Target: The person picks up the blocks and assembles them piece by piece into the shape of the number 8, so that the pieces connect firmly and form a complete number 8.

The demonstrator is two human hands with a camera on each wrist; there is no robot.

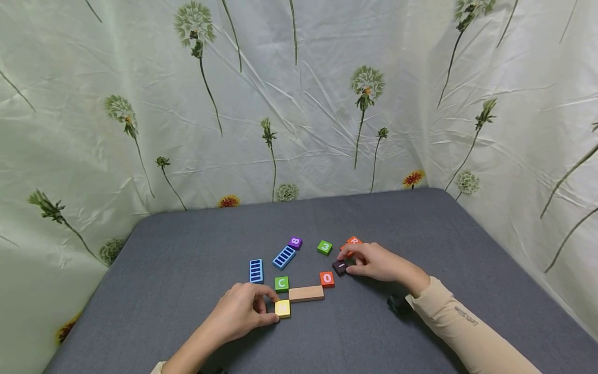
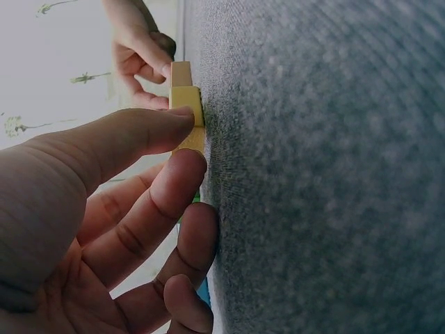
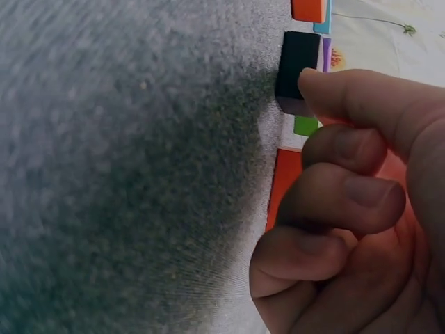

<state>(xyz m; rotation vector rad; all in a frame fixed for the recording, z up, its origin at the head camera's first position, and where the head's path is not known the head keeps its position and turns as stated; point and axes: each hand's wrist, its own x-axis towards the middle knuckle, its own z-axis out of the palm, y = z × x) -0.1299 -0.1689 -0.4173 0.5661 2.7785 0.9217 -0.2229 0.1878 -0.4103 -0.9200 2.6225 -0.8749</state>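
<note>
My left hand (image 1: 239, 312) pinches a yellow square block (image 1: 282, 308) between thumb and forefinger. The mark on its top is too faint to read. That block touches the near left corner of a plain wooden bar (image 1: 306, 294). Farther right, my right hand (image 1: 374, 262) holds a black block (image 1: 339, 268) with a white dash by its thumb and fingertips, down on the cloth. An orange block with an R (image 1: 353, 240) lies partly hidden behind the right fingers. Between the hands sit a green C block (image 1: 282, 284) and a red 0 block (image 1: 327, 279) at the bar's far corners.
Two blue barred rectangles (image 1: 256, 271) lie beyond the left hand, one upright to the view, one slanted. A purple 8 block (image 1: 295, 242) and a green 3 block (image 1: 324, 247) lie farther back. Grey cloth (image 1: 187, 249) covers the table; a flowered curtain (image 1: 308, 104) hangs behind.
</note>
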